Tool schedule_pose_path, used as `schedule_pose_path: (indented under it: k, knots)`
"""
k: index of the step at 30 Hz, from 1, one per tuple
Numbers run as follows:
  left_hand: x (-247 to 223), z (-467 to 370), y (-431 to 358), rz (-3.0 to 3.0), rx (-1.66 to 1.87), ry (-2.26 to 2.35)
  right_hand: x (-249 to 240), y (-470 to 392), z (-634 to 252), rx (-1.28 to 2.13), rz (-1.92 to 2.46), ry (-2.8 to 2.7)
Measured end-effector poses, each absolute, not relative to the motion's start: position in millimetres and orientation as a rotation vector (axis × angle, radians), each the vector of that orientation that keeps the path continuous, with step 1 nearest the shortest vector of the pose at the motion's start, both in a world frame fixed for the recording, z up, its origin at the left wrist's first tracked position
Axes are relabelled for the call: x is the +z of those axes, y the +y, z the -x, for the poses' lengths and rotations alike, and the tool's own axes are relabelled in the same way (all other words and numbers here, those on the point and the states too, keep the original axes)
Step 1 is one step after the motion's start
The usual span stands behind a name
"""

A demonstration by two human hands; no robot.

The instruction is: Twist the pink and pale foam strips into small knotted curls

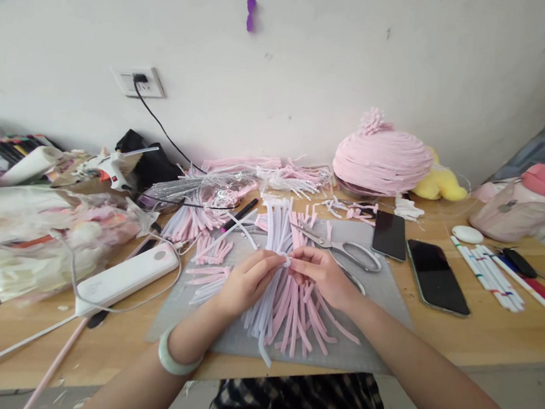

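Note:
My left hand and my right hand meet over the middle of the grey mat. Between their pinched fingertips is a small pale white fuzzy piece, partly hidden by the fingers. Beneath the hands lie long pale lavender fuzzy strips and, to their right, pink fuzzy strips. Open-handled scissors rest on the mat just beyond my right hand. Short pink pieces lie left of the strips.
A pink domed object stands at the back right. Two phones and white markers lie at the right. A white power strip, plastic bag and glue gun are at the left, with cables.

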State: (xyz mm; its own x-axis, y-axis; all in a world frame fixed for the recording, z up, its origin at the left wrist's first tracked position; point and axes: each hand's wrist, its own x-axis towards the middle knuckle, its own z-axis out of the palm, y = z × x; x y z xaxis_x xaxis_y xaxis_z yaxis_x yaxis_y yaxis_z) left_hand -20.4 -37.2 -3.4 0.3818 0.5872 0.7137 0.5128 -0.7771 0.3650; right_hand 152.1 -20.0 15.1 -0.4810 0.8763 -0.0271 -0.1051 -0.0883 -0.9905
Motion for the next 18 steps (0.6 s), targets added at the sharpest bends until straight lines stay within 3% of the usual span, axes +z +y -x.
schedule_pose_path:
  k: [3,7,11,13,18]
  knots:
    - [-2.8,21.9,-37.0,-2.387,1.368,1.009,12.4,-17.7,-152.2,1.687,0.865,-1.398]
    - [8.1,14.0,-37.4,-1.749,1.293,1.103,11.6,-19.6,-153.0,1.28,0.907,-1.614]
    - [18.4,6.8,-37.5,-1.497,1.015,1.072,12.9,-22.3,-152.9,1.016,0.883,-1.771]
    - [18.1,7.2,-36.9,-1.52,1.012,1.086,13.7,-22.5,-152.5,1.09,0.897,-1.741]
    - [10.5,13.8,-32.9,-1.901,0.975,1.177,11.9,-19.5,-151.1,1.666,0.941,-1.432]
